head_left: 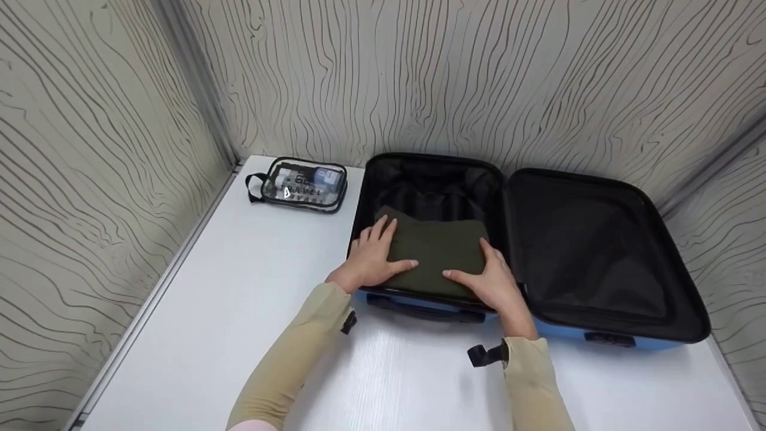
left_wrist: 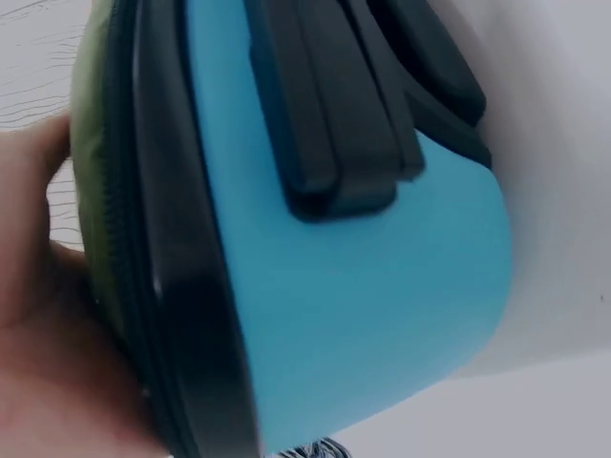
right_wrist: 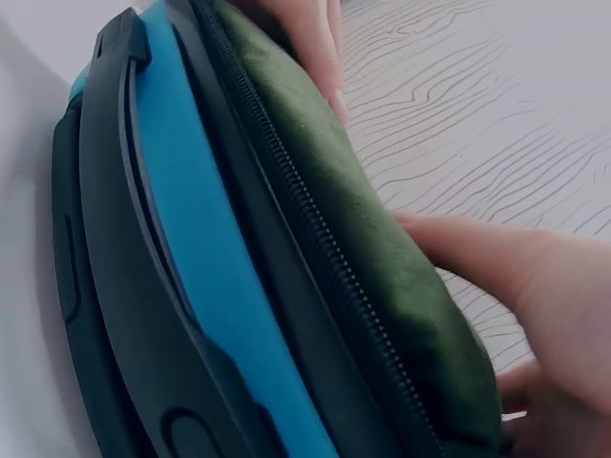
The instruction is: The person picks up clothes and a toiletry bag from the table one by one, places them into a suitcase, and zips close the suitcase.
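The green cloth (head_left: 446, 254) lies folded in the suitcase (head_left: 431, 188), under the left hand (head_left: 372, 257) and right hand (head_left: 495, 278). Their fingers are spread on its 2 sides, gripping nothing, probably for keeping it flat. Right of the fingers is the opened lid (head_left: 586, 257); beyond them, leftward, a clear bag (head_left: 306, 187) on the counter (head_left: 251, 275).

Bundle (head_left: 440, 248): matt cloth. Suitcase shell (left_wrist: 368, 291): smooth plastic. Pouch (head_left: 305, 185): glossy plastic.
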Demonstrator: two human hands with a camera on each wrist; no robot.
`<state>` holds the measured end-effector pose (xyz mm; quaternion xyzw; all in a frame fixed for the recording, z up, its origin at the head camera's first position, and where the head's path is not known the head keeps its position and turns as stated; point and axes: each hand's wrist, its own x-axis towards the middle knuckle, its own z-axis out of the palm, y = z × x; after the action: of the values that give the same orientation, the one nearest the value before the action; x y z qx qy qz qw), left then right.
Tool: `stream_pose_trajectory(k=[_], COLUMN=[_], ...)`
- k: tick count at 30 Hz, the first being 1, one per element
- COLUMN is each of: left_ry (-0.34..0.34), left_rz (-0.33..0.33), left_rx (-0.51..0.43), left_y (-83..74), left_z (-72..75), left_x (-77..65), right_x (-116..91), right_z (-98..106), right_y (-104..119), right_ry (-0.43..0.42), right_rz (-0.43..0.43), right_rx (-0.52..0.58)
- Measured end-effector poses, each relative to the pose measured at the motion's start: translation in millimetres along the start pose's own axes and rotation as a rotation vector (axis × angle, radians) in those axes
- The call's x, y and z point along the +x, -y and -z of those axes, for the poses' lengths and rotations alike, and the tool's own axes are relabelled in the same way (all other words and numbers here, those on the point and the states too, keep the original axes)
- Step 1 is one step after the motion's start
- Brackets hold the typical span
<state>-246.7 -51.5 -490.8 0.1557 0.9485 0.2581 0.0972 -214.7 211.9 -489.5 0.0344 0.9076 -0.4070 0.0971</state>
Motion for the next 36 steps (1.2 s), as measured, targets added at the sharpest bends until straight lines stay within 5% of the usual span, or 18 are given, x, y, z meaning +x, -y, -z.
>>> stream_pose_trajectory(k=[7, 25, 36], left_ry=[0.071, 0.099, -0.111], left_rz=[0.040, 0.106, 0.044], left_rx=[0.035, 0.065, 0.095], left_y=[-1.9, -3.0, -0.7], left_z=[-5.5, -11.5, -22.5], left_x=[-3.9, 2.4, -1.2], right_x=[0.9, 4.0, -0.3], right_z=[-3.0, -17.5, -24.0], right_y=[-2.9, -2.3, -8.3], right_ry=[0.025, -0.075, -0.168], right_rz=[0.002, 0.007, 0.037], right_rx=[-0.033, -0.074, -0.107])
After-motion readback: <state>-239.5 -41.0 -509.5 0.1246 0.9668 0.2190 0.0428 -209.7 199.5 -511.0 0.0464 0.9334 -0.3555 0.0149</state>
